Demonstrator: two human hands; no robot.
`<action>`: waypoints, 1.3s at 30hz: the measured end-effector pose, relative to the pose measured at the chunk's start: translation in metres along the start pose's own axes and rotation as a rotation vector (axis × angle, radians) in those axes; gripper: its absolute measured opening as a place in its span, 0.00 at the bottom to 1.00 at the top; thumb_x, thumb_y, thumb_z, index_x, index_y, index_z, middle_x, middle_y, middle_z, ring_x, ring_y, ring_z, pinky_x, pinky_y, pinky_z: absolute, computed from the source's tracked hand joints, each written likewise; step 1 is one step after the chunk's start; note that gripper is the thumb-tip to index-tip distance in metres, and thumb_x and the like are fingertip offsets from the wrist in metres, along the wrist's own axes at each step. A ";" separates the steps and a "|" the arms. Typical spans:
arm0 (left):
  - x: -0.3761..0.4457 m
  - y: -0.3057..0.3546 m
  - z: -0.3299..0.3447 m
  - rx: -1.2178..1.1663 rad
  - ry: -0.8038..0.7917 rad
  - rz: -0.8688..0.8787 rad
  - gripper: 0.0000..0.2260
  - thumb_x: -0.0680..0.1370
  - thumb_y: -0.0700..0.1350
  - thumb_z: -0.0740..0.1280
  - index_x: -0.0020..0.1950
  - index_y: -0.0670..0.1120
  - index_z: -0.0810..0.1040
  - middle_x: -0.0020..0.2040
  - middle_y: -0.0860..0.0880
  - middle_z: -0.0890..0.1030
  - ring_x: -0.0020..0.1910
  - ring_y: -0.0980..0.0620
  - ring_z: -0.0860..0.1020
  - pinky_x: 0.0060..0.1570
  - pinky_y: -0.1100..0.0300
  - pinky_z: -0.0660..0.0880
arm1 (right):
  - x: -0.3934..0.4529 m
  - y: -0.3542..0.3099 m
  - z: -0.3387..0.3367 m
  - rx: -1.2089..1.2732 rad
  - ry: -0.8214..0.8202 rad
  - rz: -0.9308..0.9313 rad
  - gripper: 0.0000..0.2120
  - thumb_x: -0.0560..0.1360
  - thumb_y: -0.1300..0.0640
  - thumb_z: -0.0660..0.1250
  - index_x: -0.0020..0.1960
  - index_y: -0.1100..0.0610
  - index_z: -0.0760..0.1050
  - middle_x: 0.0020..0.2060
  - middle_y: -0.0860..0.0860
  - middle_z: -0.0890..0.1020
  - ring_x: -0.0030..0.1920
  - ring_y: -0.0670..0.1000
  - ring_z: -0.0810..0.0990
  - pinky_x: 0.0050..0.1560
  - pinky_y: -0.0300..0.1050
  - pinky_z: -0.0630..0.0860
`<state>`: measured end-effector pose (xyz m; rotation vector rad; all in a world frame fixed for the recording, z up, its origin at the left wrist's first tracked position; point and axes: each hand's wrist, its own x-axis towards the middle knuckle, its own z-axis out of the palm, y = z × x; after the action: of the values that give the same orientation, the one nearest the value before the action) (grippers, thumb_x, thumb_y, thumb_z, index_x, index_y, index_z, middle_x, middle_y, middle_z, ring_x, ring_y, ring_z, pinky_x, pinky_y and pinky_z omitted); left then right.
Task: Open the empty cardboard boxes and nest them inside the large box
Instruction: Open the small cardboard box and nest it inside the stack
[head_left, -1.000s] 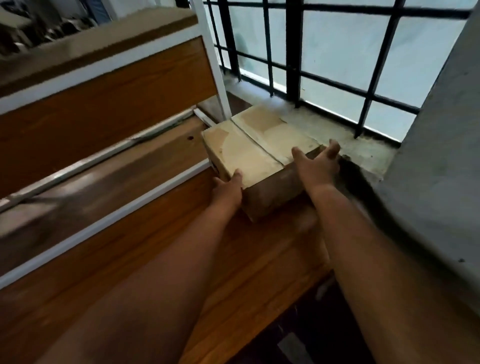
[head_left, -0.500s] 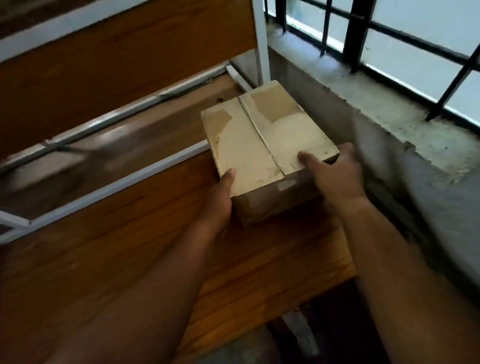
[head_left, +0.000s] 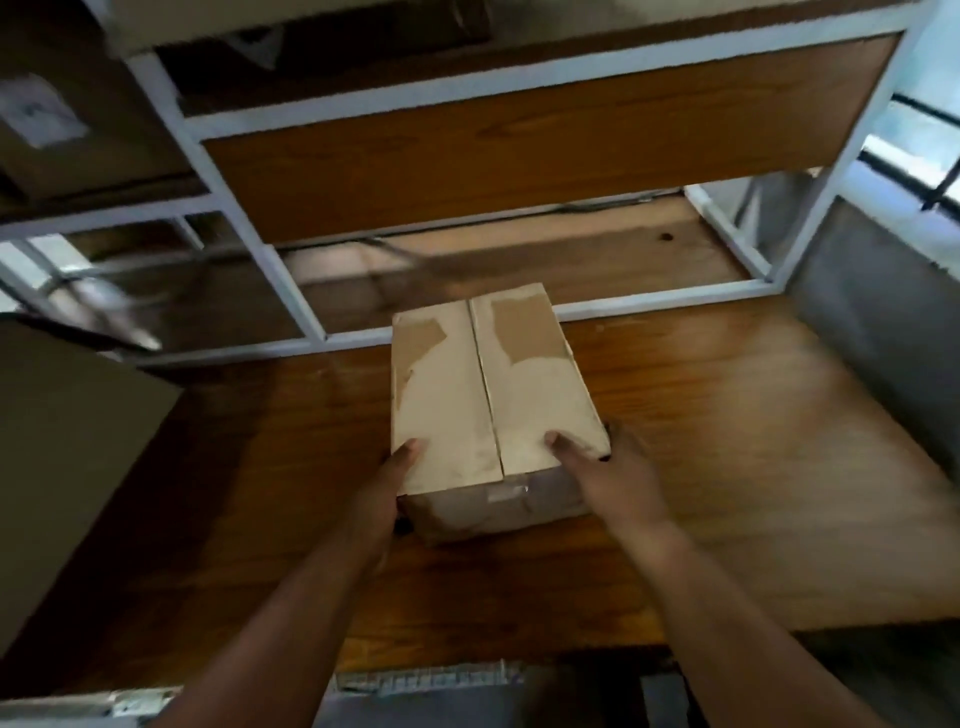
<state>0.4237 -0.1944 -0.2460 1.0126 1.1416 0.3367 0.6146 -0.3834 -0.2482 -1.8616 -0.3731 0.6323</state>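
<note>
A small cardboard box (head_left: 488, 384) with its two top flaps closed and torn tape patches rests on the wooden bench seat (head_left: 727, 441). My left hand (head_left: 384, 493) grips its near left corner, thumb on top. My right hand (head_left: 608, 478) holds the near right corner, thumb pressed on the right flap. A large brown cardboard surface (head_left: 67, 447), perhaps the large box, fills the left edge; its opening is out of sight.
A white metal frame (head_left: 291, 291) with a wooden back panel (head_left: 519, 166) rises behind the seat. A grey concrete wall (head_left: 883, 332) stands at the right, with window bars (head_left: 924, 156) above. Another carton (head_left: 57, 135) sits at the far upper left.
The box has come away from the wall-side corner, to the left and nearer along the seat, held in both hands. The view has swung left, bringing the brown cardboard surface into sight.
</note>
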 end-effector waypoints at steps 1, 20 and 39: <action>0.001 0.003 -0.024 0.018 -0.003 -0.015 0.32 0.69 0.67 0.79 0.66 0.50 0.84 0.61 0.43 0.88 0.62 0.39 0.84 0.67 0.37 0.80 | -0.008 -0.004 0.022 0.002 0.007 -0.005 0.28 0.74 0.34 0.79 0.65 0.47 0.76 0.57 0.46 0.83 0.54 0.48 0.84 0.44 0.42 0.81; 0.000 0.038 -0.173 1.184 -0.102 0.577 0.38 0.80 0.75 0.61 0.86 0.70 0.49 0.86 0.58 0.28 0.86 0.36 0.56 0.80 0.38 0.63 | -0.102 -0.029 0.207 0.488 0.166 0.149 0.36 0.69 0.40 0.87 0.73 0.45 0.79 0.64 0.50 0.87 0.67 0.59 0.84 0.75 0.70 0.75; -0.029 0.016 -0.147 0.191 -0.090 0.232 0.38 0.74 0.82 0.58 0.77 0.61 0.71 0.77 0.47 0.75 0.75 0.41 0.75 0.72 0.36 0.76 | -0.133 -0.102 0.173 -0.716 0.173 -0.688 0.31 0.86 0.27 0.45 0.78 0.38 0.73 0.75 0.46 0.75 0.77 0.57 0.70 0.78 0.70 0.65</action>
<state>0.2877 -0.1330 -0.2240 1.3205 0.9898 0.3672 0.4102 -0.2849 -0.1678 -2.2277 -1.1708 -0.1690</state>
